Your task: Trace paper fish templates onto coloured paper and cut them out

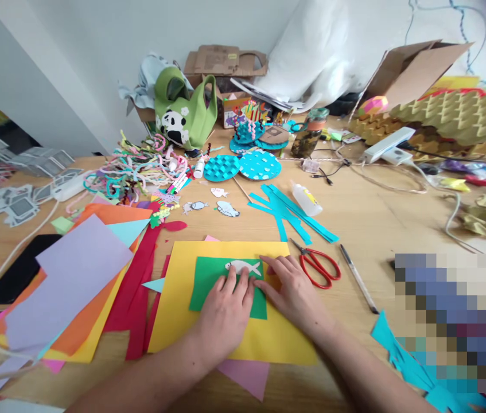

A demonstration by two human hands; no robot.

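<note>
My left hand (228, 307) lies with its fingers stretched over a small white paper fish (252, 267), pressing its lower edge. The fish rests on a green paper rectangle (202, 281), which lies on a larger yellow sheet (169, 321). At the green paper's right edge is my right hand (290, 284), thumb and fingers apart, its fingertips close to the fish's tail. Just right of that hand are red-handled scissors (321, 268), lying on the table. Further up are small fish cutouts (227, 209), with drawn outlines.
Coloured paper sheets (74, 269) and a black phone (23, 267) lie on the left. Blue strips (288, 209), a glue bottle (306, 198) and a pen (358, 279) are on the right. Pipe cleaners (128, 172) and a green panda bag (186, 112) stand behind.
</note>
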